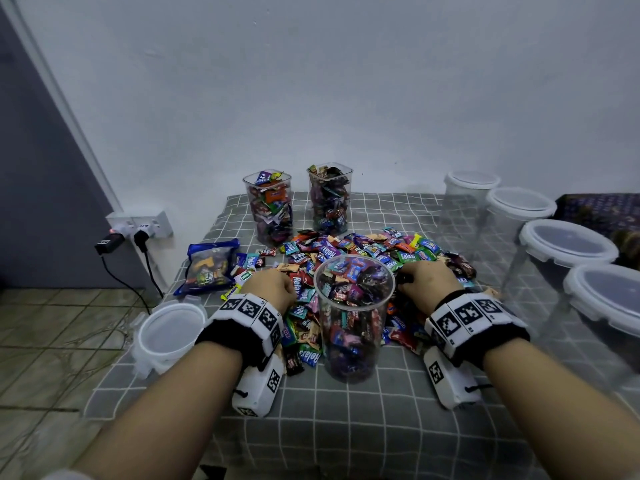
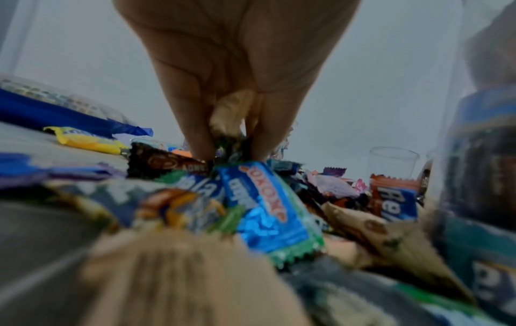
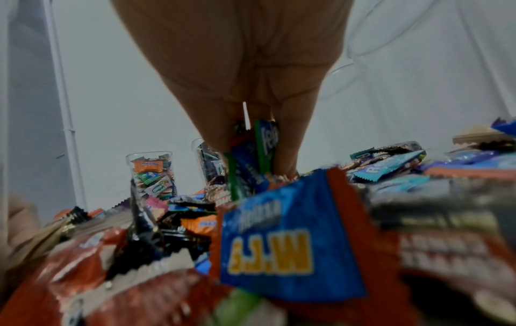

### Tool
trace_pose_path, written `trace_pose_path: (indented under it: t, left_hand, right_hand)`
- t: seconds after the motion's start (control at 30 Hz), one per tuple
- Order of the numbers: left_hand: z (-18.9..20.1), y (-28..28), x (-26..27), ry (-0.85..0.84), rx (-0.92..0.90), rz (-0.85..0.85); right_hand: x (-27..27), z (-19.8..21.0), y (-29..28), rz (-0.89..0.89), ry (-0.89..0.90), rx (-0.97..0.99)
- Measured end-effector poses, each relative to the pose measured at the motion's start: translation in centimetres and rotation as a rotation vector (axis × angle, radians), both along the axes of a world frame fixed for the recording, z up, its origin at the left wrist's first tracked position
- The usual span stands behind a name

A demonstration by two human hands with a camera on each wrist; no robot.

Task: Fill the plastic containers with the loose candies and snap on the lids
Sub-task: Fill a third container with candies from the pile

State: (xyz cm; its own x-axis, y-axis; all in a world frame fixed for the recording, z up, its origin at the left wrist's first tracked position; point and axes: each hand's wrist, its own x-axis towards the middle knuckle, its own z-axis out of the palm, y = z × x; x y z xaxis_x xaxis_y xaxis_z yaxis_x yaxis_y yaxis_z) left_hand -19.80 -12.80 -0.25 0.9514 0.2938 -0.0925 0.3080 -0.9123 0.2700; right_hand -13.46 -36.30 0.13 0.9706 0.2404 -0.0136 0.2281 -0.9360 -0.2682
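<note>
Covering the bench (image 1: 346, 427) is a grey cloth with a white grid, bare along the near edge, where it drops out of view. Just beyond that bare strip stands a round clear container (image 1: 349, 327), lidless and filled with candies nearly to its rim. The left hand (image 1: 273, 287) is down in the pile of loose candies (image 1: 346, 251) just left of it, fingers (image 2: 195, 123) bunched and pinching several wrappers. The right hand (image 1: 427, 284) is down in the pile on the container's other side, fingers (image 3: 290, 141) closed around a blue and green wrapper. The pile spreads around and behind the container, between both wrists.

At the bench's near left corner a stack of white-rimmed lids (image 1: 169, 334) hangs partly over the edge, above a tiled floor (image 1: 52, 334). Farther along the left edge lies a blue candy bag (image 1: 207, 265). Along the right side four lidded clear containers (image 1: 568, 247) stand in a row running away from the camera, with bare cloth between them and the pile.

Behind the pile two square containers (image 1: 270, 209) stand full and uncovered near the far edge. A plain pale wall (image 1: 346, 81) rises directly behind. To the left, a wall socket (image 1: 142, 225) holds plugs with black cables, beside a dark door (image 1: 34, 185).
</note>
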Motion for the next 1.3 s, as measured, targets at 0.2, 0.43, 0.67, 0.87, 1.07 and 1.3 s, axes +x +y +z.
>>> trace_pose_path:
  t: [0.2,0.43,0.67,0.87,1.07,1.3]
  left_hand:
    - [0.1,-0.5,-0.3,-0.088,0.021,0.010]
    - [0.2,-0.6,-0.5,-0.309,-0.076,0.043]
    - [0.6,-1.1,-1.0,-0.402,-0.122,0.033]
    - [0.7,-1.2,-1.2,-0.416,-0.140,0.030]
    - [0.8,-1.4,-1.4,-0.435,-0.151,0.017]
    - [0.9,-1.5,-1.5,-0.453,-0.184,0.010]
  right_hand:
    - [-0.1,-0.1,-0.2,-0.028,-0.049,0.098]
    - [-0.7,0.5,-0.9,-0.071,-0.143,0.281]
    - [-1.8,1.3,-0.8,-0.075,-0.174,0.374]
    - [-2.1,1.8,-0.4,-0.029,-0.216,0.547]
    - [-4.1,5.7,0.5,0.153,-0.318,0.672]
    - [-7.3,7.2,1.9,0.328,-0.332,0.583]
